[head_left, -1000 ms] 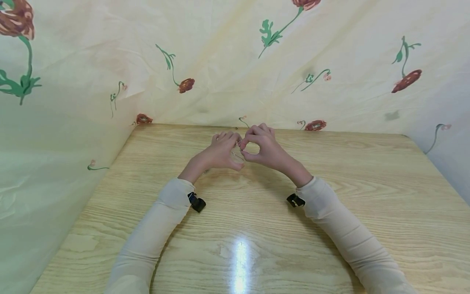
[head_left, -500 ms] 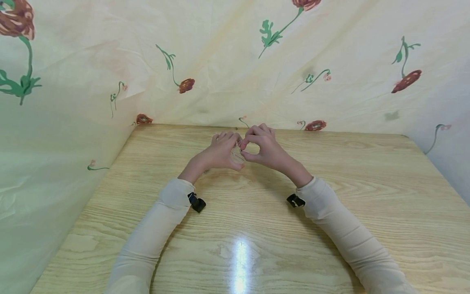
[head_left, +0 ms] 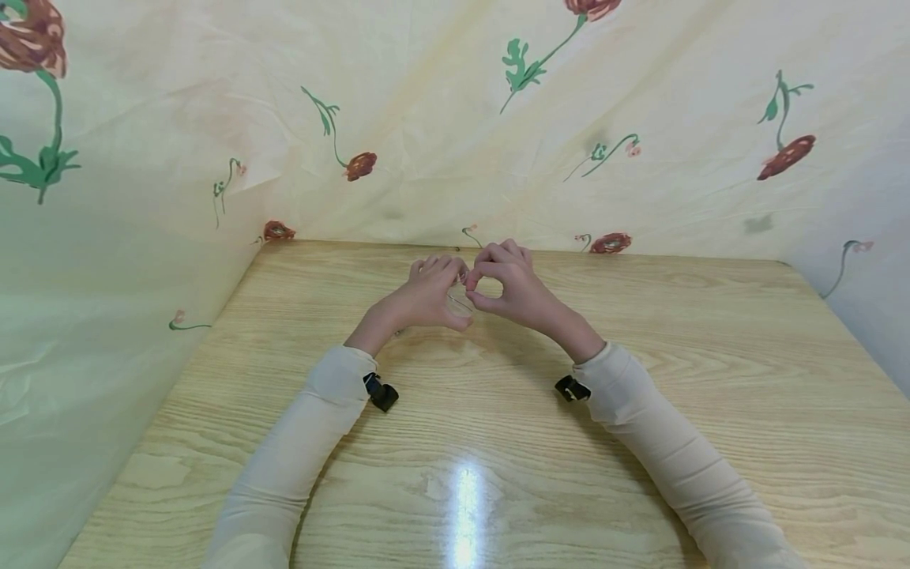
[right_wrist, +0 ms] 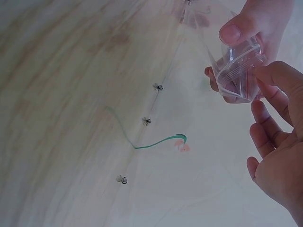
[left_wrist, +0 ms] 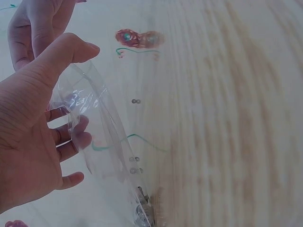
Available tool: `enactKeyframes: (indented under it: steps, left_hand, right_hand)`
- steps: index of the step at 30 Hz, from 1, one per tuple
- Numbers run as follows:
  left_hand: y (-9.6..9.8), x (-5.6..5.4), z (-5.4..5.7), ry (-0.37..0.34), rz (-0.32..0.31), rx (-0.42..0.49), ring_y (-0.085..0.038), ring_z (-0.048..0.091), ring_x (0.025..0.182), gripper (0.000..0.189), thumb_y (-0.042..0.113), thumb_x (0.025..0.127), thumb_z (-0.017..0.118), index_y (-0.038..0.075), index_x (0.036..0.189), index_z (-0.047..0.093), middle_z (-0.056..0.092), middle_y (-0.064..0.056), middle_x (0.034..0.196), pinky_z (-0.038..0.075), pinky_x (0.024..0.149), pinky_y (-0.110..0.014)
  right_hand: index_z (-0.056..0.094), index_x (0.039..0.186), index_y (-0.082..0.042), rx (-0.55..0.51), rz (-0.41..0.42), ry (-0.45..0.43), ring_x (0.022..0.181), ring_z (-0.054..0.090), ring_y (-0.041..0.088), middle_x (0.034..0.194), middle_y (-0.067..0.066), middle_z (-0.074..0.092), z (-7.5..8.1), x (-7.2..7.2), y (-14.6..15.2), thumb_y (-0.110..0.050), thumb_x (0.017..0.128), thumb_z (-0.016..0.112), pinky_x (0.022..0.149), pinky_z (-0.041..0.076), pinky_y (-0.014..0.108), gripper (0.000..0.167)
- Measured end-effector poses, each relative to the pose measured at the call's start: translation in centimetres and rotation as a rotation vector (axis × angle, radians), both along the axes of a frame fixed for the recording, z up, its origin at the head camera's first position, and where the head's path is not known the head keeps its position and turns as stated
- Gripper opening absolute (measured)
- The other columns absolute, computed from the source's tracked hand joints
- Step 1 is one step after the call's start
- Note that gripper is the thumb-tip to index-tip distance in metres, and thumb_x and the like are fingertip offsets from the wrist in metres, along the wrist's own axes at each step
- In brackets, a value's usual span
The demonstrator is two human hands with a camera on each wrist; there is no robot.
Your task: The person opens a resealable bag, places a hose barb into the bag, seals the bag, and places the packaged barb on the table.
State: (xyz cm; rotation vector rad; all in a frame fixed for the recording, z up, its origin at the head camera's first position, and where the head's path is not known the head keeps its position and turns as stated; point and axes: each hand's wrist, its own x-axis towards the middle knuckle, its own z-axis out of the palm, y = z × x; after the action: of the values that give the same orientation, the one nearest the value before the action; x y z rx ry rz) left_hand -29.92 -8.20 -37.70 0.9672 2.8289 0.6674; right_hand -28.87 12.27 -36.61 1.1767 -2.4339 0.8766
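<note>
A clear plastic zip bag (right_wrist: 236,82) hangs between my two hands. My left hand (head_left: 430,294) grips it, the thumb on the near side and the fingers on the far side, as the left wrist view shows. My right hand (head_left: 517,288) pinches the bag's edge near the ridged strip between thumb and index finger, its other fingers loosely curled. From the left hand the bag's clear film (left_wrist: 102,101) slants down toward a dark metallic cluster (left_wrist: 143,210) at the bottom of the left wrist view. In the head view the bag mostly hides behind the fingers.
Small shiny metallic pieces (right_wrist: 147,121) lie in a loose row near the far edge of the wood-grain table (head_left: 469,411). A pale curtain (head_left: 426,103) printed with red flowers stands behind the table. Black wrist mounts (head_left: 381,393) sit at both sleeves.
</note>
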Motion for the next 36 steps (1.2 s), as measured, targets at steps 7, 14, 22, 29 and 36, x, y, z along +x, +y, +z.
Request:
enactKeyframes:
  steps: [7,14,22,29,36]
  left_hand:
    - [-0.1,0.0,0.1,0.000,-0.001,0.000,-0.027,0.039,0.112,0.062,0.041,0.083,0.077,0.013,0.129,0.047,0.051,-0.013,0.126,0.022,0.110,-0.058]
    - [-0.1,0.1,0.2,-0.018,-0.003,0.004,-0.027,0.038,0.113,0.061,0.041,0.083,0.077,0.014,0.128,0.046,0.051,-0.014,0.127,0.022,0.108,-0.057]
    - [-0.1,0.0,0.0,-0.007,0.003,0.004,-0.026,0.039,0.111,0.061,0.042,0.082,0.076,0.014,0.128,0.046,0.051,-0.012,0.124,0.023,0.108,-0.056]
    - [-0.2,0.1,0.1,-0.023,0.012,0.013,-0.027,0.039,0.112,0.059,0.040,0.083,0.077,0.015,0.126,0.046,0.050,-0.011,0.123,0.021,0.108,-0.057]
    - [-0.2,0.1,0.2,-0.031,0.005,0.020,-0.027,0.039,0.112,0.060,0.039,0.082,0.078,0.010,0.125,0.048,0.050,-0.012,0.124,0.020,0.109,-0.057]
  right_hand:
    - [0.072,0.085,-0.012,-0.003,0.001,0.003,0.095,0.041,0.027,0.100,0.008,0.060,0.0,0.0,0.1,-0.005,0.086,0.077,0.098,0.024,0.058,0.009]
    - [0.073,0.086,-0.012,-0.008,-0.004,0.012,0.095,0.042,0.027,0.100,0.008,0.060,0.1,-0.1,0.1,-0.006,0.086,0.078,0.096,0.025,0.057,0.008]
    - [0.074,0.089,-0.011,-0.019,0.002,0.006,0.095,0.041,0.027,0.100,0.008,0.060,0.3,0.0,0.2,-0.006,0.086,0.078,0.095,0.025,0.055,0.007]
    - [0.075,0.095,-0.011,-0.033,0.009,-0.003,0.095,0.042,0.026,0.103,0.007,0.062,0.6,0.0,0.3,-0.010,0.086,0.079,0.091,0.025,0.051,0.010]
    - [0.074,0.094,-0.009,-0.060,0.002,0.024,0.093,0.044,0.028,0.102,0.010,0.063,1.1,-0.2,0.8,-0.007,0.083,0.081,0.086,0.026,0.047,0.013]
